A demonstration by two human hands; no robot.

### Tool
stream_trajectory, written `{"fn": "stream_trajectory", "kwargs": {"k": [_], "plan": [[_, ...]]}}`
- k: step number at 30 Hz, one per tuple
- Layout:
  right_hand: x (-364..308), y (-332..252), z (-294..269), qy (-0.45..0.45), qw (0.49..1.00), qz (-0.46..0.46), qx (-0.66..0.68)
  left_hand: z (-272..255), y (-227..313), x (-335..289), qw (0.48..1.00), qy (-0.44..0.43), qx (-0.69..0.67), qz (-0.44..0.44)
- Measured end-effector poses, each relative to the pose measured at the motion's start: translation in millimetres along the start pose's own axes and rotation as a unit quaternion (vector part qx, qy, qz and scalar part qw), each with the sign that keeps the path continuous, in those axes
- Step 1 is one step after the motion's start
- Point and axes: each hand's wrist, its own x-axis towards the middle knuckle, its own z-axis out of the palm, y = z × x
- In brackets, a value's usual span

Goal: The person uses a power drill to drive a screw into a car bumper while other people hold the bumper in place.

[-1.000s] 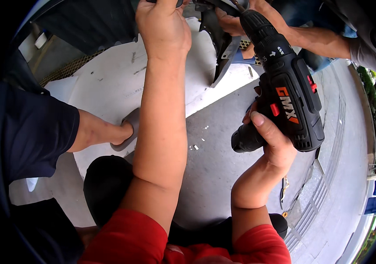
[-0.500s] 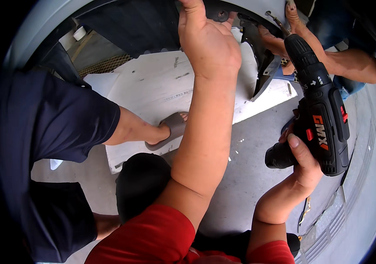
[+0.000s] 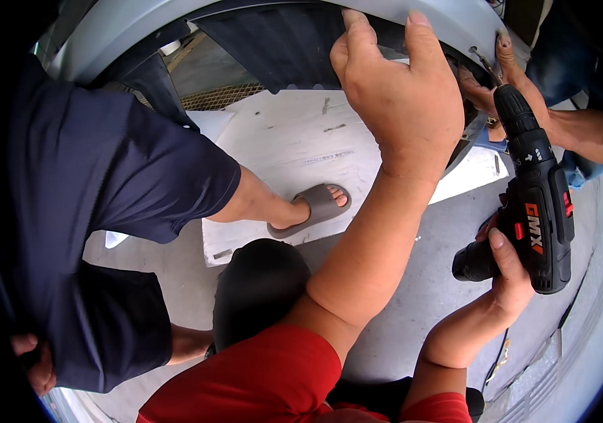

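My right hand (image 3: 509, 271) is wrapped round the grip of a black cordless drill (image 3: 538, 204) with red buttons. Its bit (image 3: 485, 62) points up to the edge of a silver-grey car fender (image 3: 259, 5), close to a co-worker's hand (image 3: 516, 77) that touches the panel. Up at the wheel arch, the thumb and a finger of my left hand (image 3: 404, 106) are spread apart against the fender's lower edge. No held object shows in it, though its other fingers are partly hidden. Behind it hangs a black wheel-arch liner (image 3: 273, 49).
A white board (image 3: 245, 155) lies on the grey floor (image 3: 379, 296). On it stands the sandalled foot (image 3: 315, 204) of a person in dark shorts (image 3: 153, 169) at left. My black-clad knee (image 3: 259, 289) is in the middle. Another person's hand (image 3: 37, 363) shows lower left.
My left hand has turned from palm showing to back showing, its thumb now on the fender edge. The view has shifted; the drill stays at the same spot on the fender.
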Motion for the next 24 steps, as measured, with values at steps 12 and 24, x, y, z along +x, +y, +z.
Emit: {"fn": "stream_trajectory", "kwargs": {"k": [12,24], "plan": [[1.7,2.7,-3.0,-0.009,1.0,0.008,-0.008,-27.4,0.1,52.6,0.871,0.045,-0.444,-0.207],[9.7,25.9,-16.7,-0.033,0.999,-0.006,0.008,-98.6,32.3,129.2,0.897,0.037,-0.422,-0.123]]}}
